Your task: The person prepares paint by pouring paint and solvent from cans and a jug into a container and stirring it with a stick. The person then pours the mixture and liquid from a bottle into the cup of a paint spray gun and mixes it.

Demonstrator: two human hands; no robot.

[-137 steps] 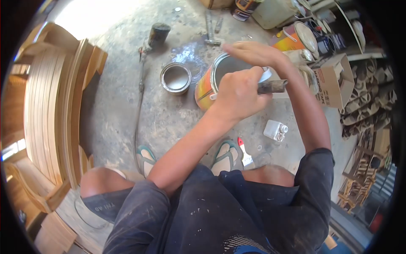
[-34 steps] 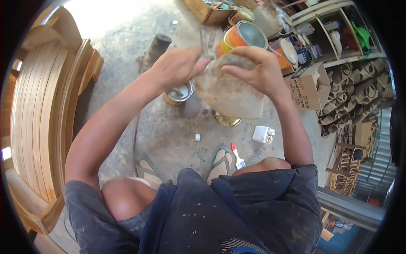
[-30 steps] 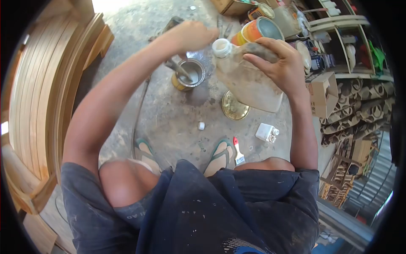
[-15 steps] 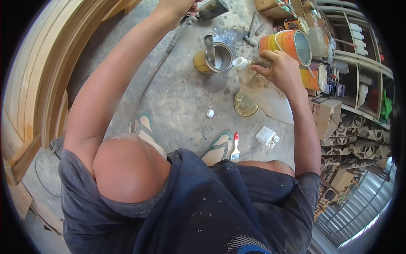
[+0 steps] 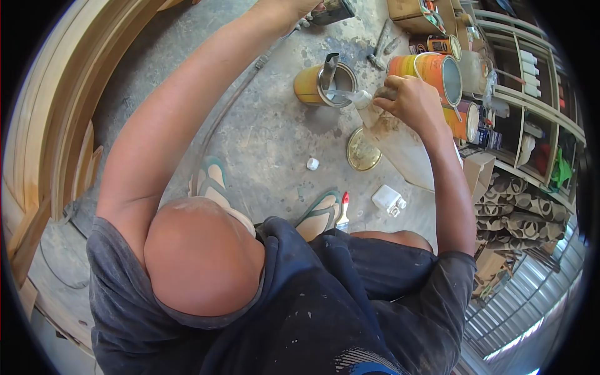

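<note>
My right hand [image 5: 409, 100] is closed on the handle of a translucent plastic jug [image 5: 400, 147], tilted with its white mouth toward an open yellow paint can [image 5: 307, 85]. Clear liquid streams from the jug's mouth into the can. A curved grey metal strip [image 5: 330, 67] stands up in the can. At the top edge, my left hand [image 5: 294, 7] is partly cut off, its fingers wrapped round what looks like a spray gun with a dark cup [image 5: 332, 12]. A hose [image 5: 234, 94] runs up to it.
On the concrete floor lie a round metal lid [image 5: 364, 150], a white cap [image 5: 312, 164], a red-handled paintbrush [image 5: 343, 211] and a small white bottle [image 5: 388, 200]. An orange paint bucket [image 5: 451, 78] stands right, before shelves [image 5: 519, 94]. Curved wooden pieces [image 5: 59, 112] stand left.
The jug's mouth has tipped over toward the can, and liquid now pours from it. My left hand and the spray gun have shifted right and up in view.
</note>
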